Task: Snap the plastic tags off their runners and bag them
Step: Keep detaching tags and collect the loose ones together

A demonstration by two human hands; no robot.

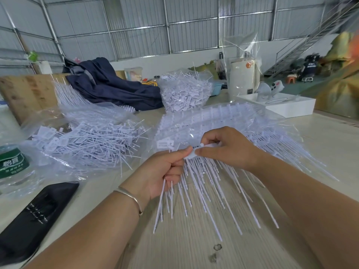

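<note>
While the left hand [165, 171] grips loose tags [169, 200], the right hand [223, 146] pinches the runner [191, 155] between them.

Both forearms reach forward; the left hand [167, 171] curls its fingers closed, the right hand [223, 148] apparently pinches with thumb and forefinger, fingertips nearly meeting.

Landmark: the dark blue jacket [108, 88], lying crumpled at the far side of the table [194, 239]; left of it a wood board [23, 94] stands leaning; well to its right a white kettle-like appliance [242, 78] under clear plastic; beyond that a flat white box [291, 105] w/ a grey controller [272, 88] on it; near-left of the jacket a green-label water bottle [13, 164]; below that a black pouch [35, 220]; far right of the jacket, bkgd, a metal staircase [303, 43].
</note>
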